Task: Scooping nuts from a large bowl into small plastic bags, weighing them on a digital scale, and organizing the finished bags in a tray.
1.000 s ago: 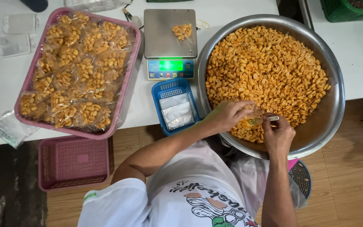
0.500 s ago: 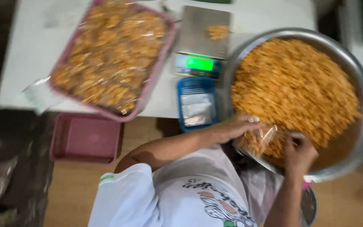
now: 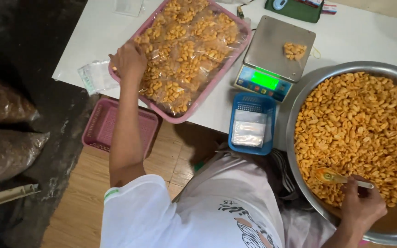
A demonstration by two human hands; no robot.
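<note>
- Head view showed packing well under way: the pink tray (image 3: pixel 235 57) on the white table (image 3: pixel 359 39) was heaped with filled clear packets (image 3: pixel 184 59) of orange snack pieces, too overlapped to count exactly, but well over a dozen.
- Left hand (image 3: pixel 128 60) rested, fingers curled down, on the near corner of that tray, over a packet; whether it pinched anything I could not tell.
- Right hand (image 3: pixel 361 204) was closed around the handle of one scoop (image 3: pixel 331 175), its bowl lying in the loose snacks (image 3: pixel 359 124) at the near side of the one big metal bowl (image 3: pixel 299 98).
- Much was left, by my judgement: the bowl was mostly full.
- One scale (image 3: pixel 276 57) carried a single small pile of snacks (image 3: pixel 295 50) on its plate.
- One blue basket (image 3: pixel 251 123) held a stack of empty bags.
- One empty pink basket (image 3: pixel 118 126) sat below the table edge.
- One loose bag (image 3: pixel 95 77) lay left of the tray.
</note>
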